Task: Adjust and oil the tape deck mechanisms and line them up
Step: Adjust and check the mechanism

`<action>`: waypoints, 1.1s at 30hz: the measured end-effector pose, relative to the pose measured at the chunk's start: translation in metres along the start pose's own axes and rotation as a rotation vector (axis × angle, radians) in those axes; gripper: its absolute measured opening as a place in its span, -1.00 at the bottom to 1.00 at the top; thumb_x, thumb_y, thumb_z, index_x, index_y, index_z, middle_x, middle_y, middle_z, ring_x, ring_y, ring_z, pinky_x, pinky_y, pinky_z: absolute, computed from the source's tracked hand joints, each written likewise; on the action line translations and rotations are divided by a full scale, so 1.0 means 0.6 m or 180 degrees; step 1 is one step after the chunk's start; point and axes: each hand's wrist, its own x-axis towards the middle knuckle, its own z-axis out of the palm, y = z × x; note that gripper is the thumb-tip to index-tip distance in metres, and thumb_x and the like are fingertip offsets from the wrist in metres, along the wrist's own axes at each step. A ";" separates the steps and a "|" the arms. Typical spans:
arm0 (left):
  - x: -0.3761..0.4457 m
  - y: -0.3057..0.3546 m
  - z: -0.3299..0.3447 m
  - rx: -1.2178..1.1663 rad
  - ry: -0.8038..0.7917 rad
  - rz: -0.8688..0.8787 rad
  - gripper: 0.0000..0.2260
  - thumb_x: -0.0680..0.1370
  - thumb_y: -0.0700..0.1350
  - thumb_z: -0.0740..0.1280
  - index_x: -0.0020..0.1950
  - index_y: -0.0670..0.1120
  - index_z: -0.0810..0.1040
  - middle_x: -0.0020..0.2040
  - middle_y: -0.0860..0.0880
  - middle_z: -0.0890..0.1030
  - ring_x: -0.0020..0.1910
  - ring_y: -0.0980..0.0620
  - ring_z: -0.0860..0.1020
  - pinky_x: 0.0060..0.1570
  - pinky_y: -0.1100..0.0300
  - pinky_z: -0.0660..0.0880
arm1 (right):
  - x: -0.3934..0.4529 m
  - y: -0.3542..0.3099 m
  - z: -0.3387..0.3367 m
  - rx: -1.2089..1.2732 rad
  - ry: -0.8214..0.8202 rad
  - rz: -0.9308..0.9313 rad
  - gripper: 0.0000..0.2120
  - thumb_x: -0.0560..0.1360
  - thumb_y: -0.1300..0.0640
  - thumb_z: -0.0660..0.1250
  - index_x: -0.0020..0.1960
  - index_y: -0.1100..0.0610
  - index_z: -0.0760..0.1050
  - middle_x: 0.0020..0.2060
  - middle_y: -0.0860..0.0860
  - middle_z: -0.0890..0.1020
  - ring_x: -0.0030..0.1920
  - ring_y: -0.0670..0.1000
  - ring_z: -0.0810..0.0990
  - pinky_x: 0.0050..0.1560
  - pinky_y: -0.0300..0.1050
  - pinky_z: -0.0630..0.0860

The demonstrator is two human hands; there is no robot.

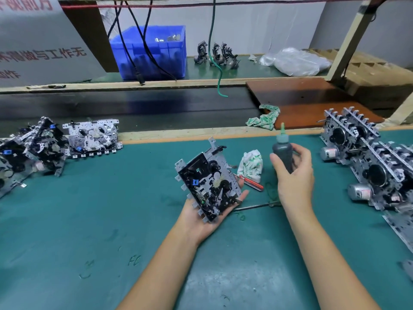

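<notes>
The head view looks down on a green work table. The person is at the oiling step. The left hand lies flat, palm up, with its fingers straight, and one tape deck mechanism rests on it, tilted up over the middle of the table. The right hand holds a dark oil bottle upright, with the thumb and fingers curled round it. The green tip of the bottle points up, away from the mechanism, and the bottle is just to the right of it, not touching it.

The next move probably calls for tipping the bottle so its tip comes down onto the small wheels and pins of the mechanism. It looks like a job for only a little squeeze, so that the oil does not run all over. After that, the mechanism likely goes into a row with the others.

Now the count. There is one mechanism in the hand. On the left is a pile of mechanisms; one lies flat and clear at its right end, and the rest are too tangled to count. On the right is a row of mechanisms standing close together, at least three, with two silver motors showing. Three small ones stand far back on the other bench.

There is one oil bottle. Two screwdrivers lie near the hands: a red-handled one and a green-handled one. There are two rags: one beside the mechanism and one farther back. One blue bin sits at the back.
</notes>
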 end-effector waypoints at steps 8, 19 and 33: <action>0.002 0.030 0.010 0.2916 0.0152 0.1028 -0.59 0.28 -0.28 0.45 0.10 -0.06 0.53 -0.09 0.05 0.68 -0.28 0.15 0.54 -0.21 0.36 0.44 | -0.001 -0.001 -0.002 -0.0751 0.0425 -0.0306 -0.56 0.47 0.09 0.39 0.21 0.26 0.30 0.14 0.08 0.44 0.19 0.10 0.38 0.07 -0.18 0.26; -0.018 0.063 0.012 0.4470 0.0395 0.1874 -0.60 0.28 -0.31 0.57 0.00 0.04 0.60 -0.05 0.06 0.70 -0.06 0.19 0.62 -0.06 0.33 0.51 | -0.054 -0.036 -0.003 -0.2496 -0.3096 -0.1445 0.10 0.16 -0.50 0.32 0.53 -0.03 0.03 0.41 -0.19 0.21 0.42 -0.17 0.09 0.44 -0.23 -0.01; -0.023 0.097 0.026 0.2403 0.0276 0.1000 -0.36 0.42 0.27 0.22 0.25 -0.22 0.50 0.30 -0.29 0.50 0.22 -0.13 0.51 0.30 0.02 0.37 | -0.062 -0.073 -0.005 -0.0979 -0.2574 -0.0608 -0.27 0.06 -0.22 0.48 0.22 -0.26 0.40 0.07 -0.42 0.55 0.11 -0.32 0.50 0.12 -0.42 0.38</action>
